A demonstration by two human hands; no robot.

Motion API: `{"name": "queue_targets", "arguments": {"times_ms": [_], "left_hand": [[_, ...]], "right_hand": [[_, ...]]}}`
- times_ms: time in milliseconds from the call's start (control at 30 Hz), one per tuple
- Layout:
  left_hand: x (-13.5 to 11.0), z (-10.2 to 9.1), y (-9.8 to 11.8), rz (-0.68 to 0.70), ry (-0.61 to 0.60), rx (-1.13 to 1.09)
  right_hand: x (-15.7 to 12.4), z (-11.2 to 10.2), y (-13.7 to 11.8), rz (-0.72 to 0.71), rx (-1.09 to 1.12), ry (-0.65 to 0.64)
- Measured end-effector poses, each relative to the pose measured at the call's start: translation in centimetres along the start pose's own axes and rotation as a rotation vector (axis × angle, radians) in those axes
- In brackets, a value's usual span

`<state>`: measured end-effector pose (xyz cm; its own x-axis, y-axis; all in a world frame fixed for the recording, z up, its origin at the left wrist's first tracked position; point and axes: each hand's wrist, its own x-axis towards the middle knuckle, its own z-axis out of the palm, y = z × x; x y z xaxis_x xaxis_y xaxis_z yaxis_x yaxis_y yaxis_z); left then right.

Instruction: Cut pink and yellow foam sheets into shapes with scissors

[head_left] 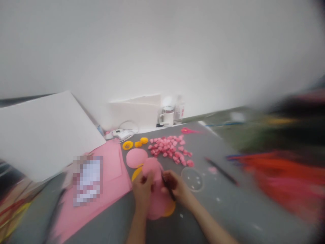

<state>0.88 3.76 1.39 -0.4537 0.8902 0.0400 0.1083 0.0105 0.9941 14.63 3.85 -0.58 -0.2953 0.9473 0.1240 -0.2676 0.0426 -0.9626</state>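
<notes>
Between the thumb and fingers of my left hand (pixel 143 185) is a pink paper disc (pixel 151 167), held upright above the table. My right hand (pixel 175 185) is closed around a dark slim tool (pixel 168 188), its upper end at the disc's right edge; blur hides what kind of tool it is. Under my hands lie more pink discs (pixel 156 207) and a yellow disc (pixel 170 208). Beyond my left hand, another pink disc (pixel 136 158) rests flat. Small pink folded pieces (pixel 166 146) are heaped farther back.
Pink paper sheets (pixel 111 189) spread on the left beneath a pixelated patch. Yellow rolls (pixel 127 145) lie at the back. A white mug (pixel 167 117) and a bottle (pixel 179 110) stand by the wall. A clear round piece (pixel 192 179), a dark pen (pixel 222 171) and pink-handled scissors (pixel 189 130) lie to the right.
</notes>
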Motion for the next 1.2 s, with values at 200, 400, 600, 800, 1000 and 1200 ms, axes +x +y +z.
{"name": "queue_targets", "arguments": {"times_ms": [200,400,600,800,1000,1200], "left_hand": [[0.0,0.0,-0.1,-0.034,-0.058,-0.018],[-0.1,0.1,0.1,-0.018,-0.062,-0.075],[-0.6,0.8,0.3,-0.029,-0.112,-0.012],[-0.6,0.9,0.1,-0.027,-0.153,0.079],[-0.6,0.7,0.5,-0.04,-0.188,0.053],[-0.5,0.7,0.4,-0.03,-0.197,-0.001]], "right_hand": [[0.1,-0.1,0.3,-0.005,-0.019,0.003],[0.0,-0.1,0.4,-0.031,-0.028,0.016],[0.1,-0.3,1.0,-0.013,-0.01,0.012],[0.3,-0.3,0.6,-0.031,0.017,-0.023],[0.3,-0.5,0.5,-0.042,0.031,-0.001],[0.3,-0.7,0.9,-0.045,0.014,0.01]]}}
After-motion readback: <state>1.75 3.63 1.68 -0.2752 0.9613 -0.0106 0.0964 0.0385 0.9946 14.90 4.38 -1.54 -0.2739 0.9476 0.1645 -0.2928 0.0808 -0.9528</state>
